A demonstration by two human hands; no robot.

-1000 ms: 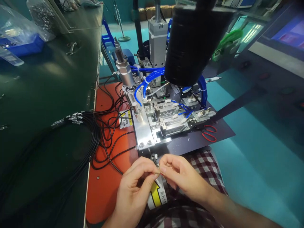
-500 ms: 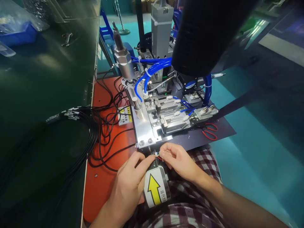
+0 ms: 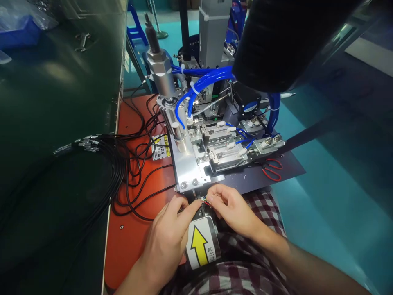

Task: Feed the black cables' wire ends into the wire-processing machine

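At the front edge of the machine (image 3: pixel 187 164), my two hands meet over a small white connector (image 3: pixel 202 198) with thin coloured wires (image 3: pixel 206 201). My right hand (image 3: pixel 229 205) is closed, pinching the wires, red among them, between thumb and fingertips. From the other side, my left hand (image 3: pixel 172 229) presses its thumb tip to the connector, its index finger bent. The left hand's other fingers are mostly hidden behind the hand. Just below the fingertips sits a white cover with a yellow arrow (image 3: pixel 199 246).
Black cables (image 3: pixel 118 172) with metal ends spread over the orange base (image 3: pixel 132 241) and the dark green table (image 3: pixel 61 106). Red-handled scissors (image 3: pixel 272 170) lie on the grey plate at right. Blue air tubes (image 3: pixel 211 78) and a black cylinder (image 3: pixel 267 45) stand above the machine.
The camera view has shifted slightly, the black cylinder now appearing further right. Both hands keep nearly the same hold at the connector and wires.
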